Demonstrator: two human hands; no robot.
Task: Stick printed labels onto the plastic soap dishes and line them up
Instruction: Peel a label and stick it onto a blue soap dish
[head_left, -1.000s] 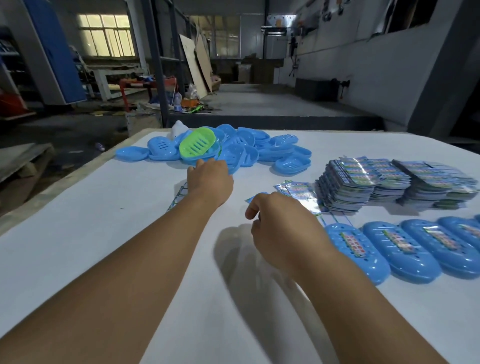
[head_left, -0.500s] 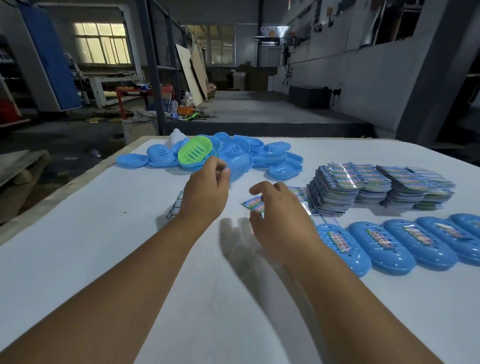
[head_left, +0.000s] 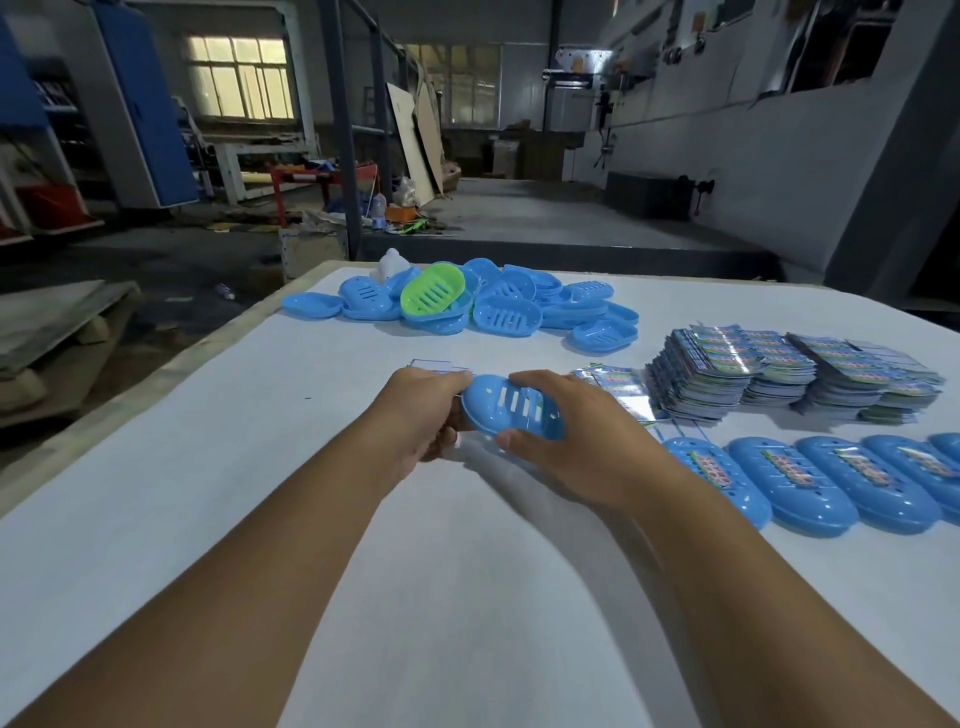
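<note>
Biggest risk right now is the label going on crooked or wrinkled, since I've got the blue oval slotted plastic soap dish (head_left: 511, 409) up off the white table (head_left: 218, 467) between both hands with nothing bracing it. My left hand (head_left: 423, 410) grips its left end and my right hand (head_left: 566, 441) curls around the right side, thumb under the near rim. It's smooth and glossy, so it could slip. It sits just left of the row of already-labelled blue dishes (head_left: 831, 483), with the stacks of printed labels (head_left: 779, 374) behind. The dish faces hollow side up and shows no label yet.
</note>
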